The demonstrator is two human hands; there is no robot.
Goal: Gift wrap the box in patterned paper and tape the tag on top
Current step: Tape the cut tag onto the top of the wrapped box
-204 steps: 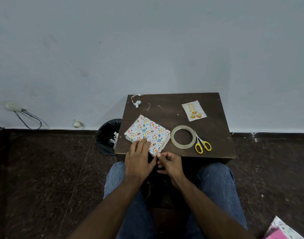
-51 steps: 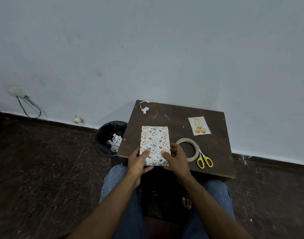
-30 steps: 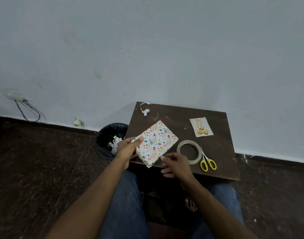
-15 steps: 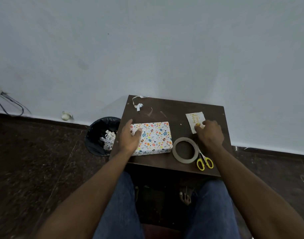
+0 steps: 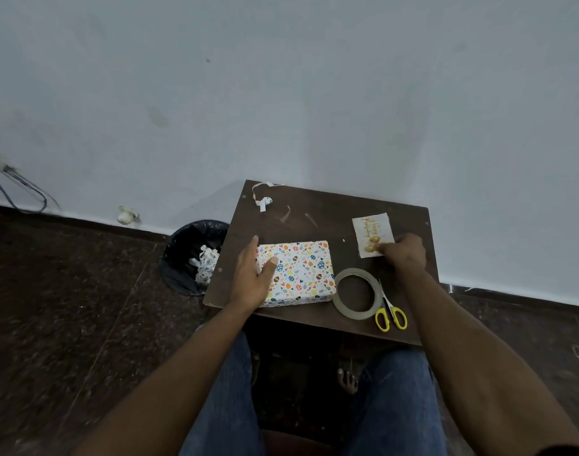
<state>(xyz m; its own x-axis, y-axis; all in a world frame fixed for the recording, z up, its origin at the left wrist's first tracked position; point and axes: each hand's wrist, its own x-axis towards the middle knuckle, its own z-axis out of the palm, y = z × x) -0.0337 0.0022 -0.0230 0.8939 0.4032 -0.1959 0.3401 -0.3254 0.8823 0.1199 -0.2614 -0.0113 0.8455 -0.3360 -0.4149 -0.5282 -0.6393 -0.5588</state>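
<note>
The left hand [image 5: 252, 278] is lying flat with its fingers straight on the left end of the box [image 5: 298, 271], pressing it onto the table [image 5: 314, 205], while the right hand [image 5: 404, 255] is reaching to the tag [image 5: 373, 234] at the far right of the table and touching its near edge with curled fingertips; whether the tag is already being pinched or only touched I cannot tell. The box is sitting fully wrapped in patterned paper near the front left of the table, its long axis running left to right, roughly along the front edge, broad face up. The tag is lying flat, well apart from the box, its long axis running away from the person with a slight lean and its gold lettering running along that axis. The step in hand looks like picking up the tag, and thin paper lying flat is probably best slid toward the table edge or lifted by a corner, not scraped, so that it is not creased. It should then be turned so its long side is matching the box's and centred on the top face. The tape [image 5: 357, 293] and scissors [image 5: 390, 315] are lying just right of the box, within easy reach for fixing it.
</note>
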